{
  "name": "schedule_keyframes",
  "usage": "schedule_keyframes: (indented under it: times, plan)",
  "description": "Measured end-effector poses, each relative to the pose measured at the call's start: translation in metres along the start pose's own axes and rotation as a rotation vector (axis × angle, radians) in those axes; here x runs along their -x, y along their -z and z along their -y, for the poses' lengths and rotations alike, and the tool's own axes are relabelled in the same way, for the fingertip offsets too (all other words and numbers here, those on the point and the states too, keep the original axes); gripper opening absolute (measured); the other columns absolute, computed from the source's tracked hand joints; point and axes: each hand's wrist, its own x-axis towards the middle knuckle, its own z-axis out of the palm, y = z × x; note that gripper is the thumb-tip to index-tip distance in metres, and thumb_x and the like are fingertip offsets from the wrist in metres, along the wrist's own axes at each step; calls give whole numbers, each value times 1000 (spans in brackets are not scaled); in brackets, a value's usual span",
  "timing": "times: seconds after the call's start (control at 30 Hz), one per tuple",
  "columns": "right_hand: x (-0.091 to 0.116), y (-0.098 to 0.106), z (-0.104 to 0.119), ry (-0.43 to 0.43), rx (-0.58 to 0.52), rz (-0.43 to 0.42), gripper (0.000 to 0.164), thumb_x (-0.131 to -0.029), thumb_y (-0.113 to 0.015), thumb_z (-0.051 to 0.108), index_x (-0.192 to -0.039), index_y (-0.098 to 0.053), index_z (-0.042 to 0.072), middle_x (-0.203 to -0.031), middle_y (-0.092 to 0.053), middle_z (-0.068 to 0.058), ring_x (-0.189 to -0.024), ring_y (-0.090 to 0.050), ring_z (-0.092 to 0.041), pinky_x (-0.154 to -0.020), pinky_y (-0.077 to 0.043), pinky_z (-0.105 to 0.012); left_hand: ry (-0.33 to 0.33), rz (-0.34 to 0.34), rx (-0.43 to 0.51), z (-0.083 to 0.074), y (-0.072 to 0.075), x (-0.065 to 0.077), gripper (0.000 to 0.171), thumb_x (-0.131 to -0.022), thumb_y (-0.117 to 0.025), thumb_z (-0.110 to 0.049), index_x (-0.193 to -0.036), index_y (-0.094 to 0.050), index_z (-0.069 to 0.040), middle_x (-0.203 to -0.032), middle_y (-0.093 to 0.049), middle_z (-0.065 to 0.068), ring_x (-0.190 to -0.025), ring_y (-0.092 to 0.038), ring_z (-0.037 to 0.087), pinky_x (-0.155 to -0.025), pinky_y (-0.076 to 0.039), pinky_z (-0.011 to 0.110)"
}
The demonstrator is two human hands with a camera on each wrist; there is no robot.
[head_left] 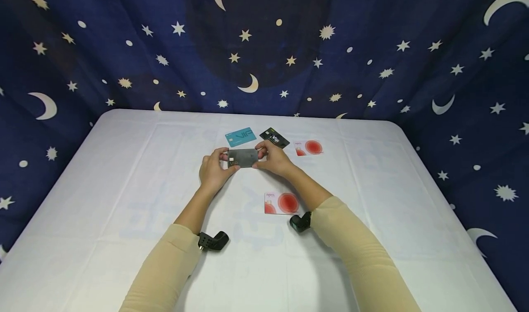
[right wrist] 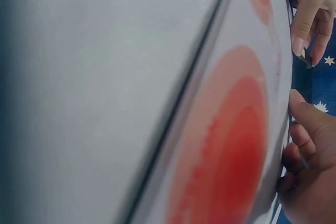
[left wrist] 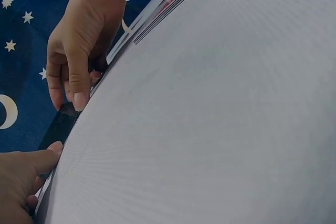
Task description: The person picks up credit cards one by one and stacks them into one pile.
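Both hands hold a dark grey card (head_left: 243,158) by its two short ends in the head view. My left hand (head_left: 213,169) pinches its left end between thumb and fingers, and my right hand (head_left: 273,159) pinches the right end. The left wrist view shows the same card (left wrist: 59,125) edge-on between the fingers. Just behind the hands lie a teal card (head_left: 240,136) and a black card (head_left: 274,138), the latter partly covered by my right hand. A white card with a red circle (head_left: 309,147) is to their right. Nearer me, beside my right forearm, lies a matching white-and-red card (head_left: 281,203).
A white cloth covers the table (head_left: 144,188). Behind it hangs a dark blue curtain (head_left: 264,41) with stars and moons. Black wrist cameras (head_left: 213,241) stick out from both sleeves low over the table; the right one is close to the nearer white-and-red card.
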Motion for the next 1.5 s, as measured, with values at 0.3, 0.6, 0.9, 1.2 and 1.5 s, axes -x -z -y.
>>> schedule_keyframes:
  times: [0.3, 0.6, 0.9, 1.2, 1.5]
  plan:
    - [0, -1, 2, 14, 73, 27, 62, -72, -82, 17, -126, -54, 5, -96, -60, -6, -68, -44, -12, -64, -37, -23, -57, -13, -28, 2, 1, 4, 70, -77, -77, -35, -137, -50, -13, -110, -60, 7, -97, -46, 25, -77, -39, 39]
    - [2, 0, -1, 45, 53, 38, 70, -67, -86, 16, -128, -54, 6, -95, -58, -6, -66, -43, -12, -61, -36, -23, -81, -37, 7, 2, 0, 5, 72, -72, -81, -38, -132, -55, -9, -99, -59, 7, -98, -46, 26, -82, -40, 40]
    - [7, 6, -9, 35, 51, 43, 64, -67, -86, 20, -123, -58, 7, -92, -58, -4, -68, -45, -13, -64, -38, -25, -153, -22, -49, 2, -1, 7, 74, -67, -82, -44, -126, -60, -5, -95, -63, 5, -93, -48, 25, -84, -40, 38]
    - [17, 13, -10, 55, 59, 78, 62, -67, -86, 22, -120, -58, 5, -89, -59, -4, -69, -46, -13, -64, -39, -25, -211, -1, -72, 2, 0, 11, 71, -66, -83, -45, -121, -63, -6, -90, -64, 1, -94, -50, 24, -87, -38, 40]
    - [26, 18, -10, 41, 52, 85, 62, -66, -87, 22, -118, -58, 4, -86, -59, -3, -66, -46, -11, -62, -38, -23, -249, 24, -76, -1, 0, 14, 69, -65, -83, -47, -119, -64, -7, -90, -65, 1, -95, -50, 24, -85, -39, 39]
